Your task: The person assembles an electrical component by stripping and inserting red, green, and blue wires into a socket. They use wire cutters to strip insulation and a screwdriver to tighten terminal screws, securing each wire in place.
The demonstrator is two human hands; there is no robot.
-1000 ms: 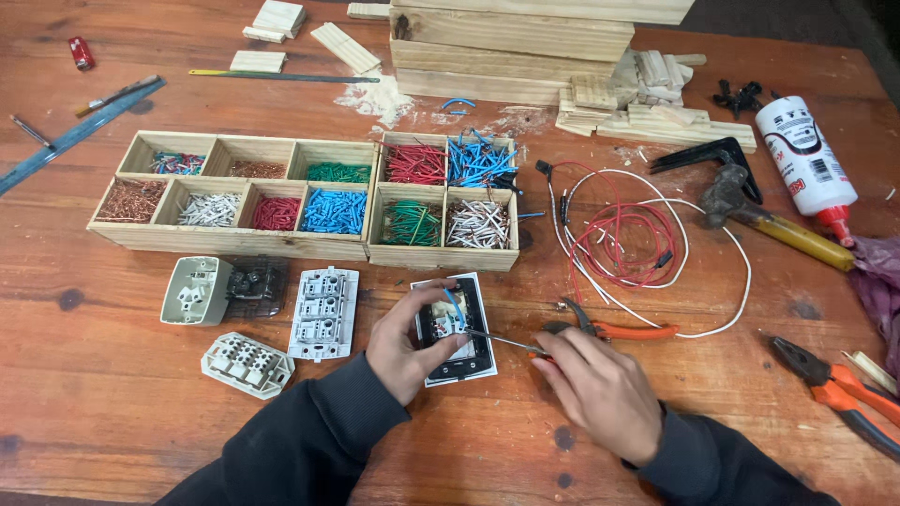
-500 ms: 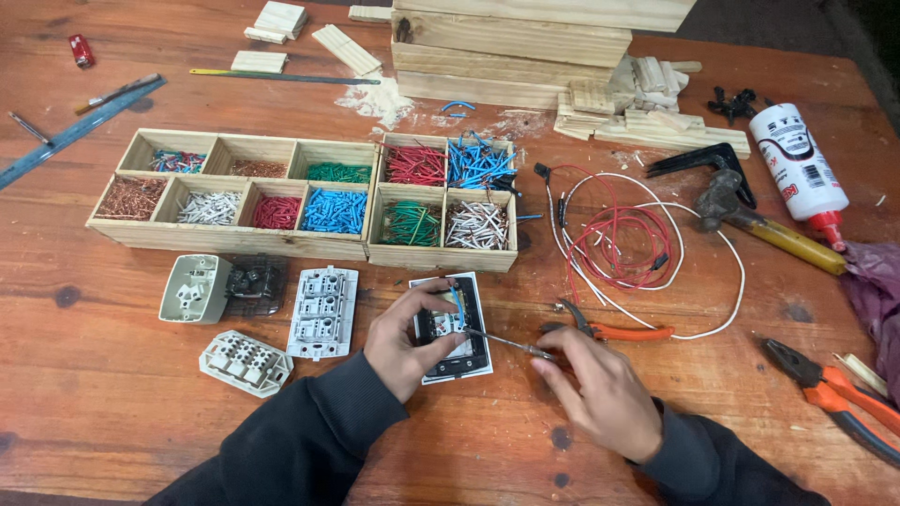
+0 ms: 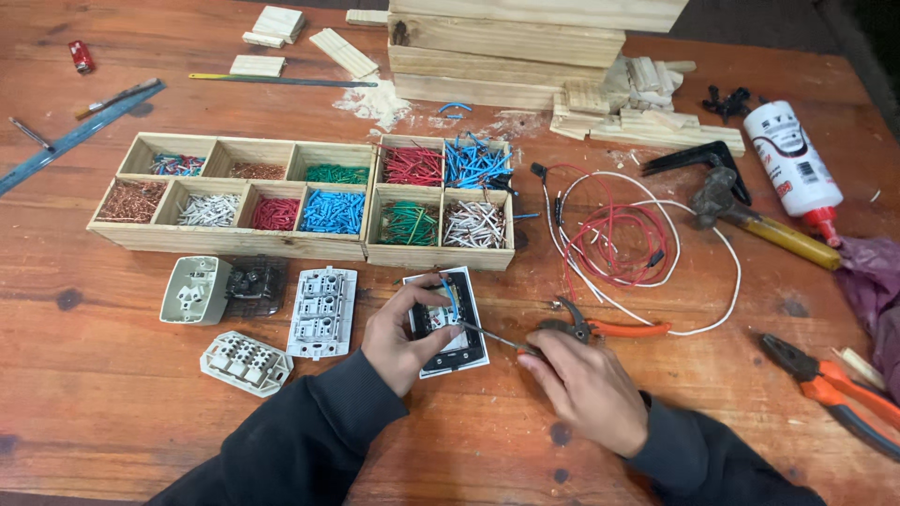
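Far left: steel ruler [image 3: 80,136] lying diagonally on wooden table [image 3: 112,412].
Left-centre: two wooden trays [image 3: 309,245], compartments w/ sorted wire offcuts — copper, white, red, blue, green.
Near left: spare switch modules [image 3: 322,312], backs up, sitting just near of the trays.
Centre: left hand [image 3: 398,337] pinning switch plate [image 3: 448,323] flat, fingers curled & clamped on its left edge; short blue wire [image 3: 451,298] standing out of a terminal.
Right of it: right hand [image 3: 581,384], fingers closed together round a small screwdriver [image 3: 492,337], tip reaching into the plate.
Beside: orange-handled pliers [image 3: 609,328]; red/white wire coil [image 3: 623,239]; hammer [image 3: 750,220]; glue bottle [image 3: 792,164] far right.
Risk: driver tip likely slipping off screw if plate is shifting under the grip; blue wire possibly pulling out if left loose.
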